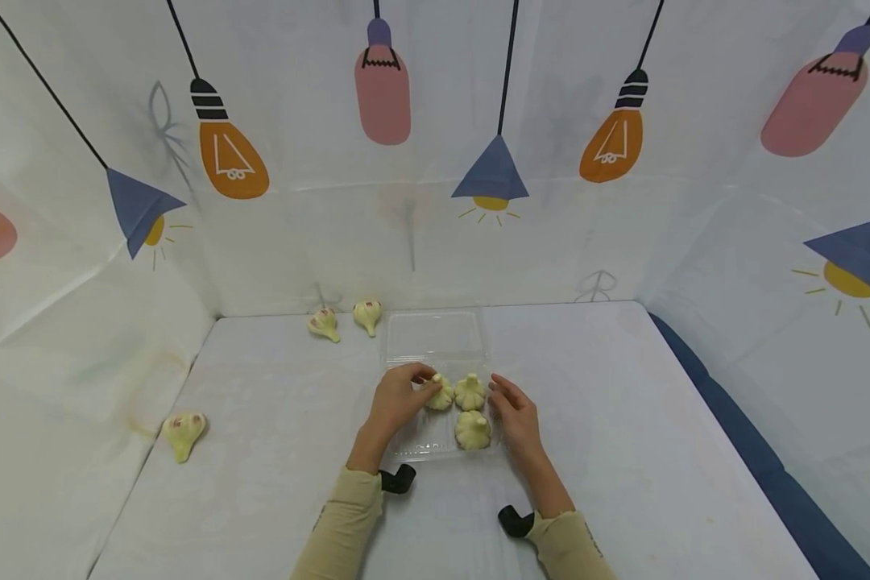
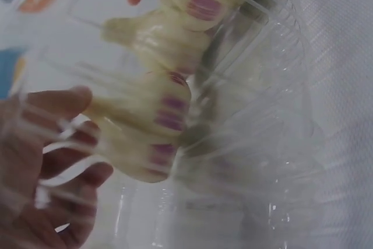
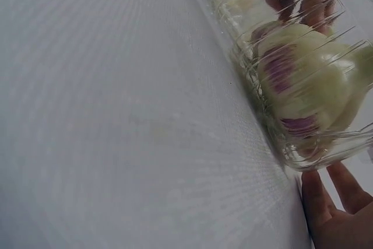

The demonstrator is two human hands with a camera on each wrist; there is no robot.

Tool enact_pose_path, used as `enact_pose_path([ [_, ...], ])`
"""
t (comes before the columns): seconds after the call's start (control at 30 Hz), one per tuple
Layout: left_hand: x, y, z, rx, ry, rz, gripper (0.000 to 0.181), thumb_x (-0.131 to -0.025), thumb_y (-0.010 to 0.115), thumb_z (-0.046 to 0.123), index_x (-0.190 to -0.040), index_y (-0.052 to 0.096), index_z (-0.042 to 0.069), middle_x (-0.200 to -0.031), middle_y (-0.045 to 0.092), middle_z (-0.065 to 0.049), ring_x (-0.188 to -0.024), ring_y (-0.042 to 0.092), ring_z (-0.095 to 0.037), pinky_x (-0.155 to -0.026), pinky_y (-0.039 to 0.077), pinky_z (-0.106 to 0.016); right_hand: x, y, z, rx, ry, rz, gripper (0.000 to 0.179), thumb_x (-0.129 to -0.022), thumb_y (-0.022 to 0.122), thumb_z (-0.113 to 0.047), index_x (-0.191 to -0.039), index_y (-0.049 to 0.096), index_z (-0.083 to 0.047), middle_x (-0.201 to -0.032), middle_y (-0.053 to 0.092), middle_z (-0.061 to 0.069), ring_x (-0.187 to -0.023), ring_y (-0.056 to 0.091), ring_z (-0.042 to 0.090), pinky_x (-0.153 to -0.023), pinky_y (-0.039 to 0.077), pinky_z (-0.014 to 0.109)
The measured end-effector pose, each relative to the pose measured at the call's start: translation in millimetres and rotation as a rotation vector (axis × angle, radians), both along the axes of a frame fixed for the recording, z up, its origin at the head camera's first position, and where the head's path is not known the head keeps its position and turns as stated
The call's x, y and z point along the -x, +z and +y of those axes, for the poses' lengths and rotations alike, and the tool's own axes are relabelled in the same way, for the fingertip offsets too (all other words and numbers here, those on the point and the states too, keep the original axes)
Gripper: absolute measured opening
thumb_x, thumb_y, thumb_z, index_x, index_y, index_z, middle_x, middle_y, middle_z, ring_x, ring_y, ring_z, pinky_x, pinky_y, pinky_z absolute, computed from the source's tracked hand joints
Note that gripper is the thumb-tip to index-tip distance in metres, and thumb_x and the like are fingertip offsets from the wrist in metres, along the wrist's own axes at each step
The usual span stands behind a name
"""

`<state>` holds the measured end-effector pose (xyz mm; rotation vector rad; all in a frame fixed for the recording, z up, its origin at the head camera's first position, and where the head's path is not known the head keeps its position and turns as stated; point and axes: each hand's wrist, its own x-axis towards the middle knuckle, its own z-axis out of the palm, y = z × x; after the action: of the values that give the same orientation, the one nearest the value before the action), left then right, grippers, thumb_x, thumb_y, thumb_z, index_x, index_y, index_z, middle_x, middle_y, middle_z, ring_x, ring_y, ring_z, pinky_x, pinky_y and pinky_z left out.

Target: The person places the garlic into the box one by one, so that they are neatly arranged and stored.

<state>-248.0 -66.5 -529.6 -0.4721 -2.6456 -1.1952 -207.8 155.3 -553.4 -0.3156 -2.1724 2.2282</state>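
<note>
A clear plastic clamshell container [image 1: 420, 453] lies on the white table with its lid [image 1: 435, 334] folded back. Three garlic bulbs stand inside it: a back left one [image 1: 444, 396], a back right one [image 1: 470, 393] and a front right one [image 1: 473, 432]. My left hand [image 1: 397, 393] pinches the back left bulb by its stem, thumb and fingertips at the top. At the container's right side is my right hand [image 1: 518, 417], its fingers bent loosely by the wall. Through that wall, the right wrist view shows a purple-streaked bulb [image 3: 309, 80] close up.
Two more garlic bulbs, one [image 1: 324, 324] beside the other [image 1: 366, 317], lie at the table's back edge, left of the lid. Another bulb [image 1: 184, 435] sits at the left edge. A printed curtain [image 1: 435, 242] encloses the table's back and sides.
</note>
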Motion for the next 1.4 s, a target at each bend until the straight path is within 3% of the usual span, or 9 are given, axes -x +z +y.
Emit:
enact_pose_path([
  [0.33, -5.2, 8.5, -2.4, 0.022, -0.002, 0.010, 0.025, -0.084, 0.078, 0.028, -0.103, 0.073, 0.013, -0.095, 0.071, -0.003, -0.088, 0.067, -0.023, -0.073, 0.053, -0.039, -0.4, -0.9, 0, -0.005, -0.006, 0.006, 0.036, -0.099, 0.054, -0.011, -0.136, 0.056, -0.010, -0.135, 0.055, 0.014, -0.118, 0.055, 0.028, -0.100, 0.041, 0.042],
  [0.73, -10.5, 10.2, -11.2, 0.040, 0.007, 0.049, 0.023, -0.083, 0.079, 0.027, -0.101, 0.073, 0.014, -0.095, 0.071, 0.000, -0.086, 0.066, -0.019, -0.072, 0.052, -0.036, -0.6, -1.7, -1, -0.030, -0.010, 0.008, 0.036, -0.098, 0.055, -0.011, -0.135, 0.057, -0.011, -0.133, 0.056, 0.013, -0.112, 0.057, 0.025, -0.097, 0.043, 0.040],
  [1.2, -30.0, 18.5, -34.9, 0.056, 0.048, 0.054, 0.022, -0.083, 0.079, 0.023, -0.102, 0.073, 0.013, -0.097, 0.071, 0.002, -0.088, 0.066, -0.015, -0.074, 0.052, -0.035, -1.3, -1.7, -1, -0.018, 0.001, -0.006, 0.037, -0.098, 0.055, -0.011, -0.136, 0.057, -0.012, -0.135, 0.055, 0.013, -0.117, 0.055, 0.026, -0.098, 0.043, 0.038],
  [1.4, -37.9, 16.1, -48.0, 0.033, 0.078, 0.062, 0.020, -0.082, 0.080, 0.019, -0.100, 0.074, 0.012, -0.095, 0.071, 0.003, -0.087, 0.066, -0.016, -0.074, 0.053, -0.035, -0.7, -3.1, 1, -0.023, 0.007, -0.007, 0.038, -0.099, 0.055, -0.012, -0.137, 0.055, -0.011, -0.135, 0.054, 0.014, -0.118, 0.054, 0.027, -0.099, 0.043, 0.038],
])
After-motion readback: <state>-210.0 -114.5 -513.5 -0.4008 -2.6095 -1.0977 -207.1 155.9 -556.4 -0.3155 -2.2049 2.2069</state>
